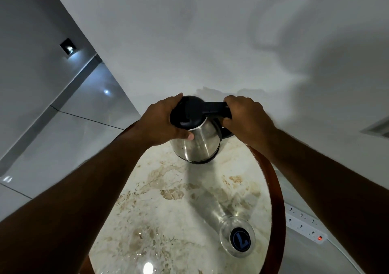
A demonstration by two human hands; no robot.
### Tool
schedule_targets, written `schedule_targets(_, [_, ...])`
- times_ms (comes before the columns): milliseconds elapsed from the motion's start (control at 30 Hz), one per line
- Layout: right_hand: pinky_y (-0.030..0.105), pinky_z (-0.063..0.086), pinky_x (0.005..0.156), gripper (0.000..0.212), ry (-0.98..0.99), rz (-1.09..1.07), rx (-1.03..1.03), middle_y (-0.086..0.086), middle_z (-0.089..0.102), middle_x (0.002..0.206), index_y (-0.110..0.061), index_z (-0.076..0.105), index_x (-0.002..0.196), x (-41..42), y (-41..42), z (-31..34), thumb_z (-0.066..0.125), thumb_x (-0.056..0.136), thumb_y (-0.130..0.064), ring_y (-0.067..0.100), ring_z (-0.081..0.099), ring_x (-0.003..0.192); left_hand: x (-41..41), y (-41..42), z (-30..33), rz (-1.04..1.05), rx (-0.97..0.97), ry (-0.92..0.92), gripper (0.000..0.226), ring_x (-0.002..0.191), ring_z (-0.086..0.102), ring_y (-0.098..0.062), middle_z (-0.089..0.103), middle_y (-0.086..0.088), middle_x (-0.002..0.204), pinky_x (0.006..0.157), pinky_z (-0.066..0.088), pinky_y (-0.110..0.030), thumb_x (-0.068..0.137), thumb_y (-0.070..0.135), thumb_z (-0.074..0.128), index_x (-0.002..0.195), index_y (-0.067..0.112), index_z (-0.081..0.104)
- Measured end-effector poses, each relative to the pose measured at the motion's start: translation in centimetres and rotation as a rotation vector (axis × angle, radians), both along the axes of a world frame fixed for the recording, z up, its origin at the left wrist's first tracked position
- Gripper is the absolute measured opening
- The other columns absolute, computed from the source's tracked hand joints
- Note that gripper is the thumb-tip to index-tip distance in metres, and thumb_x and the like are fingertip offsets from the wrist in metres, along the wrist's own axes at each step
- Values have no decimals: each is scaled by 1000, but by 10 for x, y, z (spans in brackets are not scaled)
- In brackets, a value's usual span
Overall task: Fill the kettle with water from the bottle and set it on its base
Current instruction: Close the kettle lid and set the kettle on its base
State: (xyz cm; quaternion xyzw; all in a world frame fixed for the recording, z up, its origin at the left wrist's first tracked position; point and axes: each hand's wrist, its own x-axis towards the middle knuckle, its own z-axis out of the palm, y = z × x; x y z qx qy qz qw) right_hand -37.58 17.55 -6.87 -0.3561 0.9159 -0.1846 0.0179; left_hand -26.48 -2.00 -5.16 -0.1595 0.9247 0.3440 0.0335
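A steel kettle (196,145) with a black lid (189,110) and black handle stands at the far edge of a round marble table (168,210). My left hand (164,122) wraps the kettle's top and lid from the left, thumb on the steel body. My right hand (246,117) is closed around the black handle on the right. The lid looks down. A clear bottle (236,237) with a dark blue cap stands upright at the table's near right, untouched. The base under the kettle is mostly hidden; only a dark rim shows.
The table has a brown wooden rim (279,200). A white power strip (305,224) with a lit red switch lies on the tiled floor to the right, its cable running towards me. A white wall stands close behind the kettle.
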Motion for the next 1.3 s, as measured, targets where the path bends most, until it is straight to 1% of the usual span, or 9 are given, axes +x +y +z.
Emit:
schedule_targets(233, [43, 54, 76, 22, -84, -89, 64, 13, 63, 97, -6, 54, 104, 3, 17, -8, 62, 85, -14, 30, 62, 84, -12, 17, -10, -84, -52, -29, 115, 137, 38, -23, 42, -3, 150, 102, 30, -24, 59, 31, 92, 151, 16, 25])
schedule_targets(367, [43, 52, 83, 34, -115, -141, -39, 16, 61, 111, -4, 50, 117, 10, 19, -16, 60, 88, -19, 34, 61, 99, -11, 15, -15, -78, -42, -19, 114, 141, 32, -21, 33, -3, 156, 103, 26, -21, 64, 34, 88, 153, 16, 18])
schedule_targets(400, [43, 49, 90, 46, -139, -153, -54, 19, 57, 123, -3, 43, 127, 14, 19, -19, 59, 90, -23, 35, 57, 110, -9, 16, -16, -86, -56, -16, 114, 144, 27, -21, 28, -3, 158, 105, 23, -21, 67, 36, 86, 153, 16, 15])
schedule_targets(467, [43, 38, 104, 70, -186, -183, -40, 20, 33, 149, -1, 22, 145, 24, 19, -23, 57, 92, -30, 35, 37, 133, -4, 18, -19, -108, -94, -18, 112, 148, 16, -19, 16, -4, 162, 110, 17, -22, 71, 41, 81, 154, 17, 9])
schedule_targets(567, [44, 34, 108, 82, -64, -169, 46, 22, 11, 157, -2, 9, 149, 35, 20, -25, 58, 91, -34, 34, 19, 143, 0, 22, -21, -110, -137, -10, 112, 149, 12, -21, 9, -4, 164, 114, 18, -29, 74, 46, 77, 154, 18, 5])
schedule_targets(667, [45, 34, 108, 80, 23, -81, 161, 24, 10, 157, -1, 8, 148, 34, 14, -16, 54, 93, -36, 36, 17, 143, 0, 25, -20, -81, -155, -4, 112, 149, 16, -23, 11, -5, 163, 115, 20, -31, 74, 47, 78, 154, 17, 6])
schedule_targets(833, [41, 14, 116, 71, -130, 1, 132, 21, 12, 157, -3, 11, 149, 23, 9, -3, 45, 97, -38, 33, 9, 145, 5, 27, -21, -66, -187, 22, 110, 148, 19, -25, 12, -6, 163, 117, 24, -35, 75, 46, 77, 154, 16, 6])
schedule_targets(1100, [41, 15, 116, 59, -83, 27, 177, 21, 11, 158, -1, 11, 148, 21, 13, -7, 33, 102, -32, 32, 9, 145, 9, 26, -23, -85, -193, 32, 106, 150, 6, -20, 0, -4, 164, 117, 16, -33, 82, 56, 64, 154, 14, -2])
schedule_targets(1300, [39, 11, 116, 64, -170, -3, 161, 17, 7, 159, -4, 9, 149, 19, 12, -5, 34, 101, -37, 28, 5, 146, 28, 19, -30, -62, -216, 18, 93, 150, 1, -21, 4, -3, 164, 118, 12, -36, 89, 57, 51, 154, 14, 1])
